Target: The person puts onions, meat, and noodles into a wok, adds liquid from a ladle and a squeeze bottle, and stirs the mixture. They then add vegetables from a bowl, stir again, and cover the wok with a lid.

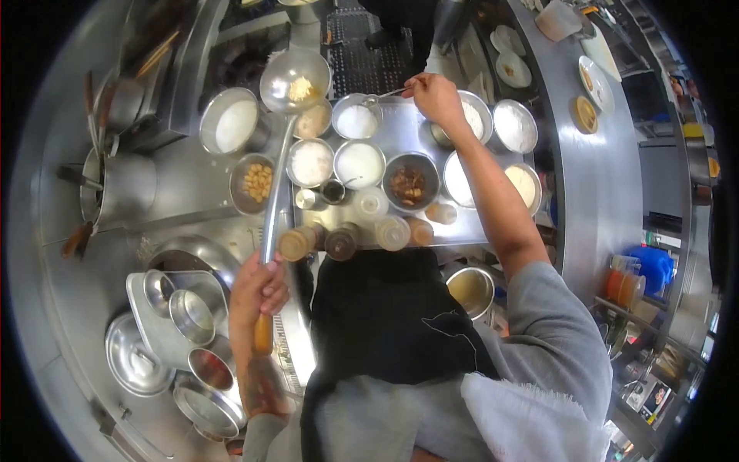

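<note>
Left hand (259, 291) closed around the handle of a shiny metal ladle (279, 185), wooden end exposed; its bowl, far side, left of centre, carries a pale yellow clump (301, 89). Right hand (436, 98) pinches a slim metal spoon (372, 99) at a far container (348, 102).

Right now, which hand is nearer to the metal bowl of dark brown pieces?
Right. The right hand, holding a spoon, is beyond the bowl and slightly rightward; the left hand, gripping the ladle, is farther from it, on the near side, to the left.
</note>
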Demonstrator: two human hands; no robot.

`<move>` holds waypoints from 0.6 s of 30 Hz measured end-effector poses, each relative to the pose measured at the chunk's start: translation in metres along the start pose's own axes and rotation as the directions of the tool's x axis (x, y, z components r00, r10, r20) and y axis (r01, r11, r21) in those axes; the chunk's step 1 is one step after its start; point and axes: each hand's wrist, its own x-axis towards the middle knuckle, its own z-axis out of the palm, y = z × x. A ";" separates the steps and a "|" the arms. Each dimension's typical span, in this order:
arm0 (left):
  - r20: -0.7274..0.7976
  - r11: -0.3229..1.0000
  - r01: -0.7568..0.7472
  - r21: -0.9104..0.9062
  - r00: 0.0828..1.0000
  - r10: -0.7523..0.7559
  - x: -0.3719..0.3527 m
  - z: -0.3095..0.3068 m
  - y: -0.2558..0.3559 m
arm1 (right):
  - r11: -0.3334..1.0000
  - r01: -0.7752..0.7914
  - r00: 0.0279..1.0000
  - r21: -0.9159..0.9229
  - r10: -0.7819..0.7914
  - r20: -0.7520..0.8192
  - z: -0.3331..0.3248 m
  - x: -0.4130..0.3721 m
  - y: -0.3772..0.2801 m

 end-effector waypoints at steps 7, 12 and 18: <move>-0.152 0.994 -0.039 0.104 0.987 0.054 -0.012 0.007 -0.010 | 0.981 0.022 0.996 0.193 -0.004 -0.092 0.026 -0.050 0.012; -0.262 0.979 -0.007 0.205 0.963 0.062 -0.048 0.002 -0.025 | 0.987 0.123 0.975 0.102 -0.139 0.171 0.025 -0.078 0.005; -0.268 0.983 0.028 0.180 0.963 0.021 -0.050 -0.013 -0.044 | 0.993 0.109 0.956 0.054 -0.120 0.268 0.066 -0.080 0.053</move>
